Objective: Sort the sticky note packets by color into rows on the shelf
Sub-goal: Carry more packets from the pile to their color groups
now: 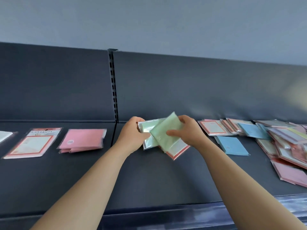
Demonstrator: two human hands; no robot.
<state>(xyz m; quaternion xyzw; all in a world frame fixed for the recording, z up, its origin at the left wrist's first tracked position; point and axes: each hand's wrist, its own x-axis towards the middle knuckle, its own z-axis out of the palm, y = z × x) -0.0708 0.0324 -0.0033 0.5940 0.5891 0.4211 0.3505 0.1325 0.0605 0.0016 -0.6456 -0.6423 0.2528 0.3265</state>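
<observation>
Both hands meet over the middle of the dark shelf [149, 176]. My right hand [189, 130] grips a pale green packet [164, 131], tilted, thumb on top and fingers curled over its far edge. My left hand [132, 135] holds a second green packet [146, 128] that lies partly under the first. A red-bordered white packet [180, 150] pokes out beneath them. To the left lie a small stack of pink packets [83, 140] and a red-bordered "University" packet [33, 143]. A blue packet [230, 145] lies to the right.
An unsorted heap of pink, blue, purple and red-bordered packets [280, 141] covers the shelf's right end. A white packet edge [5, 136] shows at far left. A slotted upright [113, 90] splits the back panel. The shelf's front lip [166, 211] runs below my forearms.
</observation>
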